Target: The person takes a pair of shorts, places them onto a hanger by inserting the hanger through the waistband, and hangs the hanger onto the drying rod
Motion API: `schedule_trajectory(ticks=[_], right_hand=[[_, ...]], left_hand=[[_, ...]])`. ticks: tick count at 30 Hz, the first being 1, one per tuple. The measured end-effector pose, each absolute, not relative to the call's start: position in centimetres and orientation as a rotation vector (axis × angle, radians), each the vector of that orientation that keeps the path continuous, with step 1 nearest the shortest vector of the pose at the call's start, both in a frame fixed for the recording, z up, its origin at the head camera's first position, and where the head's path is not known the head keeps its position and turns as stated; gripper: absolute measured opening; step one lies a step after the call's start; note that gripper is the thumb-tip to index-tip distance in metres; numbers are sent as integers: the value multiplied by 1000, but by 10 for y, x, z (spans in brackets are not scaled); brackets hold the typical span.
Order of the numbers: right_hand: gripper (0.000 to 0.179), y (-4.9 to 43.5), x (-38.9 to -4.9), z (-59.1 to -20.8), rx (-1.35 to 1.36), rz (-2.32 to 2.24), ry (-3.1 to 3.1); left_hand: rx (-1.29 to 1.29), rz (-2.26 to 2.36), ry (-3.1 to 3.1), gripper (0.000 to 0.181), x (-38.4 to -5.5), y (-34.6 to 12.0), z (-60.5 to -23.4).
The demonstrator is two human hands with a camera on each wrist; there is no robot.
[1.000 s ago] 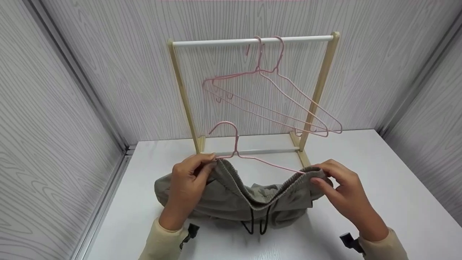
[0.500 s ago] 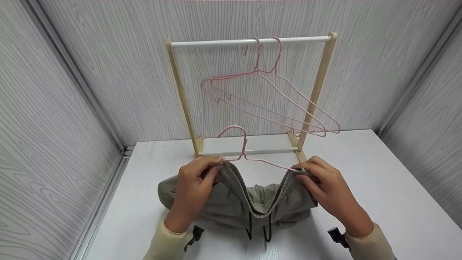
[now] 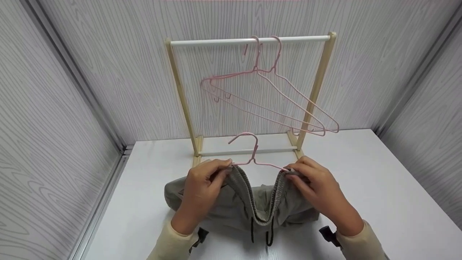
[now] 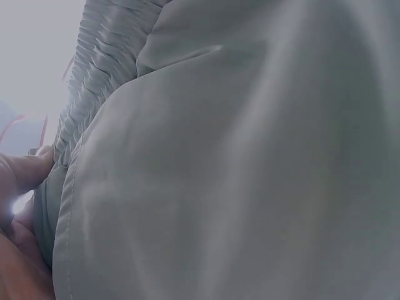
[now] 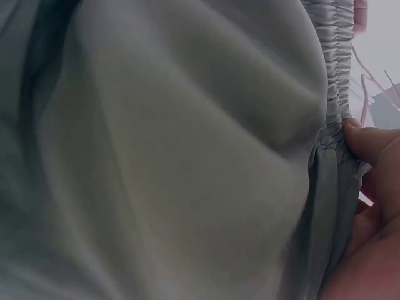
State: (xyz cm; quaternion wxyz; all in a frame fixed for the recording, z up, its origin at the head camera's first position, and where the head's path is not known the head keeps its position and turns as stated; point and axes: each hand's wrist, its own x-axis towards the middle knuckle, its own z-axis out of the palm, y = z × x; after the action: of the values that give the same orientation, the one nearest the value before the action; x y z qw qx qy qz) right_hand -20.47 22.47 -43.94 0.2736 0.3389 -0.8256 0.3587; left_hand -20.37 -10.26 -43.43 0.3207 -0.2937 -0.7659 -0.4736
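Observation:
Grey-green drawstring pants point(image 3: 234, 202) with a gathered elastic waistband point(image 5: 336, 56) hang between both hands, their lower part bunched on the table. My left hand point(image 3: 205, 184) pinches the waistband's left side, thumb in front. On the right side, my right hand point(image 3: 319, 184) pinches it the same way. A pink wire hanger point(image 3: 254, 151) stands with its hook up, its shoulders running into the waistband at both hands; its lower part is hidden by cloth. Two black drawstring ends point(image 3: 270, 231) dangle at the front, where the waistband sags. Cloth fills most of both wrist views.
Behind the hands stands a small rack with wooden posts point(image 3: 319, 79) and a white rail point(image 3: 216, 42). Two pink hangers point(image 3: 285, 95) hang from the rail without clothes. The white table point(image 3: 361, 162) is bounded by wood-grain panels point(image 3: 90, 21) at the back and sides.
My hands have come closer together, the right moving left and the left slightly right. The waistband sags deeper between them, and the hanger's hook has shifted right and a little lower in view.

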Motion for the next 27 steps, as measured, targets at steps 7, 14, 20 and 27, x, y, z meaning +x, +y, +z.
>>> schedule_trajectory(ticks=[7, 14, 20, 27], right_hand=[[20, 216, -206, -440, 969, 961, -2213], [21, 212, -204, -439, 969, 980, -2195], [23, 212, -202, -437, 957, 980, -2177], [23, 219, -201, -434, 883, 1017, -2145]], left_hand=[[-794, -1192, -1995, 17, -202, -94, -440], [-795, -1203, -2055, 18, -199, -88, -442], [-781, -1264, -2078, 17, -199, -90, -440], [-748, -1228, -2067, 18, -201, -95, -436]])
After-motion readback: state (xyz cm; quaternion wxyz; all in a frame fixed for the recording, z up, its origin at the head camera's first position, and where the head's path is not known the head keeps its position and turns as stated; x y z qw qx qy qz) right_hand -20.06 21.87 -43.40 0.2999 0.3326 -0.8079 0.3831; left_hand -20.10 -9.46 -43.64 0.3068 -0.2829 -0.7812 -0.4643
